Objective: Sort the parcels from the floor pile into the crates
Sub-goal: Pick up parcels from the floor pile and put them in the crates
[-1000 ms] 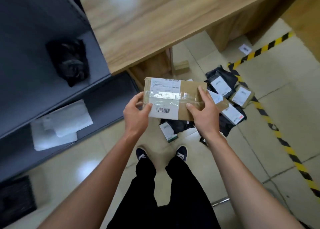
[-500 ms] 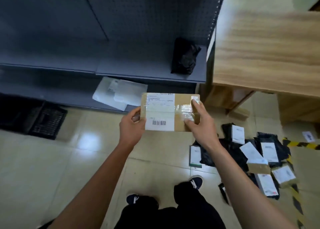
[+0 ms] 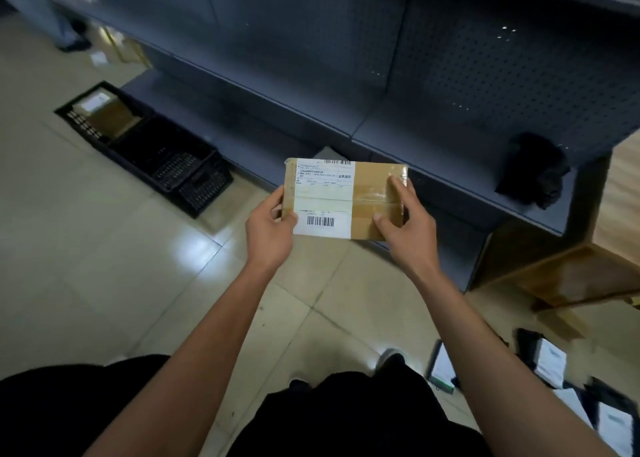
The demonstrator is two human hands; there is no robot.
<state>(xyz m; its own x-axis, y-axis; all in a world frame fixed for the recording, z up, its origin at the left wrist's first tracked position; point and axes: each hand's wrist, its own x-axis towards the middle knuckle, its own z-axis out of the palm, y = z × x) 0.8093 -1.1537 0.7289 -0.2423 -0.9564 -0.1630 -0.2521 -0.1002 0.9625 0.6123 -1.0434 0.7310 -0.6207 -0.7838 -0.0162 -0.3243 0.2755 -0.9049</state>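
Currently, far left: black crates [image 3: 166,160] sit on the tiled floor [image 3: 86,248] against the base of the grey shelving [image 3: 311,86]. They look like two side by side; the farther one has a brown carton [image 3: 104,113] in it with a white label, while the nearer one shows only its mesh bottom. Centre: cardboard parcel [image 3: 346,200] held up in front of the shelving, above the floor, label face up, barcode toward the person. Left hand [image 3: 268,228] grips its left short edge, thumb on top over the label corner. Right hand [image 3: 405,228] grips the right end, thumb and fingers lying across the clear tape. Both hands are clamped on the same parcel, apart by its length. Right: black bag [image 3: 531,171] lies on the lower shelf, next to a wooden unit [image 3: 616,214]. Bottom right: floor pile [image 3: 554,380] of dark mailers with white labels, blurred, well apart from the crates.
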